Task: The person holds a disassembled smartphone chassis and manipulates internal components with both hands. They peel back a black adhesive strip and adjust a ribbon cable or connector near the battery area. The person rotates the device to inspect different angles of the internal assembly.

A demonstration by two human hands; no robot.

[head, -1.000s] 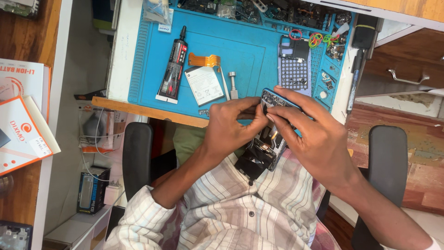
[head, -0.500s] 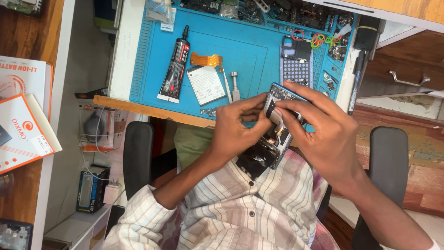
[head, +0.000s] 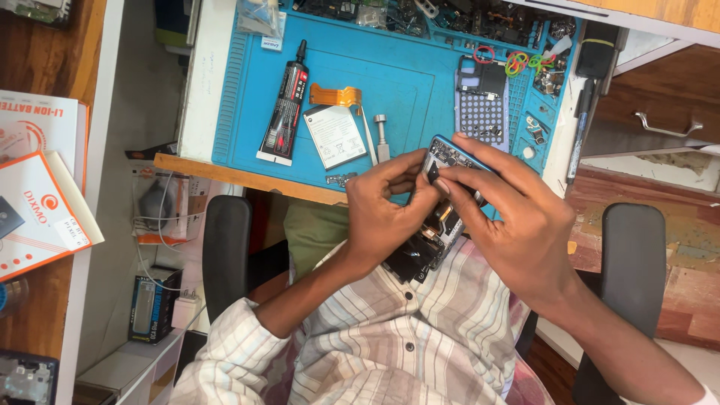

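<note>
You wore a light shirt (head: 390, 352) checked with thin grey, pink and tan lines, buttoned down the front with small pale buttons. Its sleeves were rolled up past your elbows, leaving both forearms bare. Your hands, left (head: 382, 206) and right (head: 517, 225), wore no rings, watch or gloves.

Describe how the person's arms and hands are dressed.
Both hands are bare: the left hand and right hand show no gloves, rings or watch. The forearms are uncovered. The left sleeve is rolled up, in pale plaid with thin stripes, matching the buttoned shirt.
</note>
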